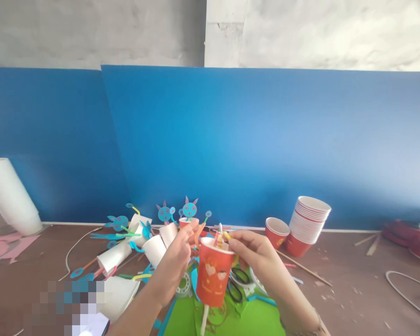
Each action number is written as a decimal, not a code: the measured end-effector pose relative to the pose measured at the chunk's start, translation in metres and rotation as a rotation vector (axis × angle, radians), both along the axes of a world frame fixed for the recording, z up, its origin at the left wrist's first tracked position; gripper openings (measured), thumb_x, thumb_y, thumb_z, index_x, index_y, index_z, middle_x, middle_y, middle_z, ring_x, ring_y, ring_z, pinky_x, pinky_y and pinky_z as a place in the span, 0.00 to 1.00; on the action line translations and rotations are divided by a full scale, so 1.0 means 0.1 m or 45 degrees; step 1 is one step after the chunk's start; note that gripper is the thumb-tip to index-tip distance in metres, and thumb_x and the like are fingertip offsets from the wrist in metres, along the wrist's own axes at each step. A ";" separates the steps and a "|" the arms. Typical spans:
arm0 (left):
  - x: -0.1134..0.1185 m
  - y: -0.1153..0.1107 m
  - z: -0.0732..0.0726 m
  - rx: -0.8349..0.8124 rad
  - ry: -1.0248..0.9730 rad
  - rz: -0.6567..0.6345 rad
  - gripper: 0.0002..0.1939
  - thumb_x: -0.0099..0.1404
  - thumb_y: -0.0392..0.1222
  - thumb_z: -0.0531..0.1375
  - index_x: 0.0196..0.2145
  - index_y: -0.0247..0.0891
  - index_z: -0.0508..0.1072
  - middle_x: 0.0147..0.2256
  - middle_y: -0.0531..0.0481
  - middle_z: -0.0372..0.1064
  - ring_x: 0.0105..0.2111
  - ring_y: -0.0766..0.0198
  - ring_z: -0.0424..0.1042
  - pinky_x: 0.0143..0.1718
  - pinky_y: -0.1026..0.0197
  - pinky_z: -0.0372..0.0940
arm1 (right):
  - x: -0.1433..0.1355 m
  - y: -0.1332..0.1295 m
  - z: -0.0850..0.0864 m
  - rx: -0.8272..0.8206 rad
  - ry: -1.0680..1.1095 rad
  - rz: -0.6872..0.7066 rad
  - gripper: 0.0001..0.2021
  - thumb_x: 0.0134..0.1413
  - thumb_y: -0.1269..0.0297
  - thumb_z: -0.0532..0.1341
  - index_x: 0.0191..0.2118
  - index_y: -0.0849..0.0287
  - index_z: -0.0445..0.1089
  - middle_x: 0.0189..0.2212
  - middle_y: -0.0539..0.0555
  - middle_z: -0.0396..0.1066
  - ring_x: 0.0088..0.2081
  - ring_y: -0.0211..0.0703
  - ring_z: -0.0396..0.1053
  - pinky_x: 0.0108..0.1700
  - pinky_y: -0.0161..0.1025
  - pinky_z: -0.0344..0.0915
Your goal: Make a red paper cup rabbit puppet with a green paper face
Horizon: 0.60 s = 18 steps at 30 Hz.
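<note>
A red paper cup point(214, 277) with pale heart prints is held up in the middle, and a whitish stick point(205, 319) comes out below it. At the cup's right rim, my right hand point(255, 252) pinches a short yellow straw piece point(227, 235). Close to the left of the cup is my left hand point(177, 261), its fingers curled upward near an orange strip; what they grip is hidden. Further straw ends stand inside the cup's mouth. Under the cup lie green paper point(255, 319) and black-handled scissors point(235, 290).
White cups with blue paper animal shapes point(114, 256) crowd the left. Stacked paper cups point(308, 224) stand right, beside a single red cup point(276, 232) and a thin wooden stick point(304, 268). A tape roll point(184, 285) lies near the middle. A blue panel point(231, 149) rises behind.
</note>
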State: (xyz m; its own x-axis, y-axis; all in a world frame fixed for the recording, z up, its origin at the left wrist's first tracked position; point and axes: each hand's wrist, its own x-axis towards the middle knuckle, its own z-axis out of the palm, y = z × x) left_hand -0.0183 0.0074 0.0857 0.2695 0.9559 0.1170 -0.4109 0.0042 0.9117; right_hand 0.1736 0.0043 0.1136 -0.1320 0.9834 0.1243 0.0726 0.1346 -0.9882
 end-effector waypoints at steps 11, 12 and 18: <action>0.16 -0.06 -0.13 -0.178 0.077 -0.071 0.35 0.42 0.41 0.73 0.49 0.37 0.70 0.40 0.42 0.75 0.39 0.53 0.72 0.40 0.56 0.64 | -0.14 0.05 -0.08 -0.003 0.227 -0.144 0.18 0.46 0.48 0.65 0.30 0.60 0.69 0.17 0.47 0.67 0.17 0.32 0.57 0.22 0.32 0.54; 0.16 -0.06 -0.13 -0.175 0.077 -0.054 0.35 0.41 0.40 0.73 0.48 0.37 0.70 0.39 0.43 0.75 0.39 0.53 0.72 0.40 0.57 0.64 | -0.14 0.06 -0.09 -0.014 0.214 -0.145 0.18 0.46 0.48 0.65 0.30 0.60 0.69 0.14 0.46 0.64 0.17 0.33 0.57 0.22 0.32 0.53; 0.18 -0.04 -0.07 -0.184 -0.014 0.122 0.35 0.43 0.44 0.72 0.49 0.38 0.70 0.39 0.43 0.75 0.37 0.55 0.72 0.38 0.58 0.64 | -0.10 0.11 -0.14 -0.049 0.133 -0.114 0.23 0.52 0.44 0.57 0.42 0.62 0.69 0.20 0.49 0.68 0.21 0.37 0.63 0.24 0.34 0.58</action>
